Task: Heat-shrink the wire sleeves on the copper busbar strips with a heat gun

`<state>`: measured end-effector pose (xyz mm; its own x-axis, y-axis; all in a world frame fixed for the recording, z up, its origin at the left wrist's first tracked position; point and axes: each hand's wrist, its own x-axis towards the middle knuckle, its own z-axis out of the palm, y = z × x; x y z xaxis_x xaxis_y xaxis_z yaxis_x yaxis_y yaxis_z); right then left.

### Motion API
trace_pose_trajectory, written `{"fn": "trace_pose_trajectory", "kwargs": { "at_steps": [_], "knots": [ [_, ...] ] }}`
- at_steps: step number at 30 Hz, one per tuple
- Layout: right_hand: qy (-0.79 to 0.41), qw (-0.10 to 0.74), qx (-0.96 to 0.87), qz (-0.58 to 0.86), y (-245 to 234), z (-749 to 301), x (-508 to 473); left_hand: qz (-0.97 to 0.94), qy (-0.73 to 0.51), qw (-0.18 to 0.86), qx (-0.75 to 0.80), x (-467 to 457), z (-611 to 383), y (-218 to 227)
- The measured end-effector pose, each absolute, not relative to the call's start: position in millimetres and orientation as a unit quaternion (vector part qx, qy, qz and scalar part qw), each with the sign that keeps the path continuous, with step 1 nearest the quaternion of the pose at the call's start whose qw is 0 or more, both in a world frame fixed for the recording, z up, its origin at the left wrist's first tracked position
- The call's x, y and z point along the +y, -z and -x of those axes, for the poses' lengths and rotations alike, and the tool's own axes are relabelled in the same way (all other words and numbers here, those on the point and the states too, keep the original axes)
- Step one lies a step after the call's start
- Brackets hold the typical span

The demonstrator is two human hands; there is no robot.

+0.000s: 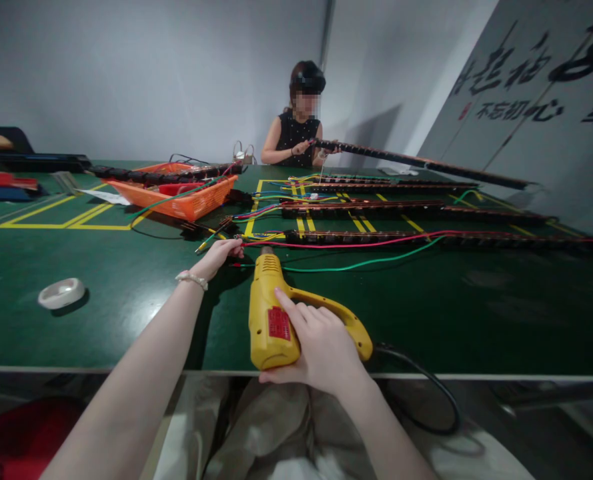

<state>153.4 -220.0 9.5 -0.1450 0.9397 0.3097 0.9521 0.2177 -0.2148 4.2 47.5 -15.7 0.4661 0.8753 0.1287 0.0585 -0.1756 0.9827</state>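
My right hand (316,343) is closed around the handle of a yellow heat gun (271,313) with a red label, its nozzle pointing away from me over the green table (126,287). My left hand (219,257) reaches forward with a beaded bracelet at the wrist and pinches the end of a red wire (356,243) just ahead of the nozzle. The red wire and a green wire (366,265) run right along a long dark strip (426,237).
An orange basket (186,197) with dark parts stands at back left. Several long dark strips (401,210) and coloured wires cross the table's middle. A white tape roll (61,293) lies at left. A person (299,127) across the table holds a long strip. The gun's black cord (426,387) hangs off the front edge.
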Motion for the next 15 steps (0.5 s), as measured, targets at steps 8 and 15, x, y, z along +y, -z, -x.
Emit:
{"fn": "trace_pose_trajectory", "kwargs": {
  "at_steps": [8,15],
  "knots": [
    [0.066,0.189,-0.734,0.649,-5,-196,-238,-0.676,-0.38,0.526,0.35,50,-3,19],
    [0.138,0.163,-0.709,0.673,-4,-231,-248,-0.68,-0.379,0.524,0.345,51,-3,21]
  ]
}}
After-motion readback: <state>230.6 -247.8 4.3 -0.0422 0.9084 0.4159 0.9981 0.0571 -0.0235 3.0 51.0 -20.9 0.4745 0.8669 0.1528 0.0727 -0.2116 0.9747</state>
